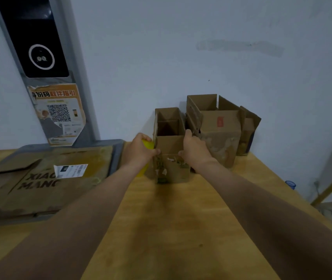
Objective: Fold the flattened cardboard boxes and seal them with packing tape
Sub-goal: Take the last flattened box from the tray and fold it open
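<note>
1. L hand (140, 150): fingers curled round a yellow item (148, 144), fingertips pressed against the left edge of the small box (171, 144). What the yellow item is, can't tell.
2. R hand (193, 150): grips the box's right front corner, thumb up near the flap edge and fingers bent onto the front face, close together.
3. Small box stands upright between the two sets of fingers, top open w/ flaps up. Its lower front is scuffed, w/ torn label scraps. It sits on the wooden table (171, 219).
4. Just beyond the R fingers, touching or nearly so: a bigger open box (219, 136) w/ a red mark on its front flap. A third box (249, 126) is on its far side, against the wall.
5. Well out from the L fingers: flattened cardboard (39, 184) lying flat w/ printed letters and a white label (71, 170).
6. Behind the cardboard is a grey stand (84, 102) leaning up the wall. It has a dark screen (33, 37) and, below that, a worn orange QR poster (58, 114).
7. Down past the table edge on the R-hand side is a small blue thing (290, 184) on the floor, too small to tell.
</note>
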`<state>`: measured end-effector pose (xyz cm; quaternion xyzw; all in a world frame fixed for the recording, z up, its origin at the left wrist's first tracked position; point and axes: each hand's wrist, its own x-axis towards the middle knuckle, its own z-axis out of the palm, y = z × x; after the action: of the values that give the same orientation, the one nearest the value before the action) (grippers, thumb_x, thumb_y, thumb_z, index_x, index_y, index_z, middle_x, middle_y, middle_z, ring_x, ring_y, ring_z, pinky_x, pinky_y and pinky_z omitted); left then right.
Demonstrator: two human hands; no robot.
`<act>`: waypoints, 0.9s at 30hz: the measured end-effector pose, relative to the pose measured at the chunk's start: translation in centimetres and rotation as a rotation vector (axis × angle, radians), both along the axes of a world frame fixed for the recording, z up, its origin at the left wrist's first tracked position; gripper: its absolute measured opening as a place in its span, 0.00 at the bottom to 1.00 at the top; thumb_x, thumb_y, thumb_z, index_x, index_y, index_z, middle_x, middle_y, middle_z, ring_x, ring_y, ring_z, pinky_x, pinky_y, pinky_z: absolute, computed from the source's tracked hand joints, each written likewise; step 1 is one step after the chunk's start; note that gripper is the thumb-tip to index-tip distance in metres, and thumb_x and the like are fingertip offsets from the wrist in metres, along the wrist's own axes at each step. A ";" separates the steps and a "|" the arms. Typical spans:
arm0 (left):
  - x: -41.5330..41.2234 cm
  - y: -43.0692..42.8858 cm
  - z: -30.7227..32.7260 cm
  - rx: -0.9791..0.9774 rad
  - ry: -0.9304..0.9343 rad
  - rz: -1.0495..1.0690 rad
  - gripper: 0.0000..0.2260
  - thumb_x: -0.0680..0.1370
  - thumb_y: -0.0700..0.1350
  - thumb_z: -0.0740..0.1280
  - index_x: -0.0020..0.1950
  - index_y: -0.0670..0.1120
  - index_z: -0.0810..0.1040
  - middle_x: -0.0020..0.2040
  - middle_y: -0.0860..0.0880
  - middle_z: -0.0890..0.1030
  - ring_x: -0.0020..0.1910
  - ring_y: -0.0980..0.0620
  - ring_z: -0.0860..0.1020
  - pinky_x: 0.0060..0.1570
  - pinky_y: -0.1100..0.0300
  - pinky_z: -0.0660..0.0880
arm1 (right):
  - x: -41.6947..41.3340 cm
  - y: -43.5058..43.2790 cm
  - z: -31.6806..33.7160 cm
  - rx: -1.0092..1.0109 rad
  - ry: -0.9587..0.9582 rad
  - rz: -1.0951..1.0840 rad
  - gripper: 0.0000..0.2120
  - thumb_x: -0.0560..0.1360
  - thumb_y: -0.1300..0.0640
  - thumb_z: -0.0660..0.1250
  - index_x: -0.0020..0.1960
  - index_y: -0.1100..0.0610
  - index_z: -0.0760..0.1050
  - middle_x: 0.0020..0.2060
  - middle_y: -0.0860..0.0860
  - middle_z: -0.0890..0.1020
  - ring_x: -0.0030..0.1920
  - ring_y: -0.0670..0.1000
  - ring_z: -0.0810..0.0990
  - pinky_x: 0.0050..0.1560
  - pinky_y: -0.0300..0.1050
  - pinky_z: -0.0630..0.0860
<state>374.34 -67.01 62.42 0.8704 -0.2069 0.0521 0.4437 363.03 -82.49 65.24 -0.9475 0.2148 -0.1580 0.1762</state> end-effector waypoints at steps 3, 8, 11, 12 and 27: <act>0.9 -0.2 0.0 -0.012 -0.025 -0.013 0.20 0.68 0.56 0.80 0.50 0.58 0.72 0.47 0.52 0.82 0.42 0.48 0.82 0.37 0.54 0.79 | 1.1 -0.2 0.1 -0.001 0.010 -0.019 0.29 0.82 0.64 0.65 0.78 0.62 0.56 0.65 0.63 0.75 0.65 0.65 0.75 0.60 0.56 0.74; 0.3 1.8 0.7 0.023 -0.131 0.033 0.19 0.69 0.55 0.80 0.52 0.59 0.73 0.48 0.54 0.80 0.44 0.50 0.78 0.31 0.61 0.67 | 1.2 0.3 0.7 -0.029 0.023 -0.019 0.30 0.81 0.64 0.65 0.78 0.61 0.56 0.66 0.63 0.75 0.66 0.65 0.74 0.62 0.57 0.75; -0.5 4.5 1.5 0.108 -0.165 0.034 0.19 0.70 0.54 0.79 0.52 0.58 0.72 0.45 0.55 0.77 0.42 0.53 0.75 0.31 0.60 0.65 | 0.1 1.4 1.4 -0.098 0.039 -0.026 0.36 0.81 0.67 0.63 0.82 0.60 0.48 0.73 0.66 0.67 0.69 0.67 0.71 0.65 0.59 0.74; -0.9 5.6 1.7 0.140 -0.169 0.030 0.19 0.70 0.54 0.79 0.52 0.57 0.72 0.44 0.56 0.76 0.41 0.54 0.74 0.31 0.59 0.65 | -0.5 1.9 1.6 -0.118 0.055 -0.023 0.39 0.81 0.66 0.64 0.83 0.59 0.44 0.75 0.66 0.64 0.70 0.67 0.71 0.64 0.59 0.75; -4.3 26.1 0.3 0.501 -0.222 0.166 0.19 0.68 0.49 0.80 0.53 0.55 0.75 0.54 0.45 0.82 0.52 0.42 0.79 0.46 0.50 0.77 | -2.7 15.8 0.2 -0.272 0.252 0.257 0.21 0.78 0.56 0.70 0.69 0.59 0.72 0.65 0.59 0.76 0.64 0.62 0.77 0.60 0.55 0.78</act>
<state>370.00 -40.93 62.67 0.9558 -0.1885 0.1306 0.1838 360.30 -66.66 65.42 -0.9944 0.0896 -0.0420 0.0370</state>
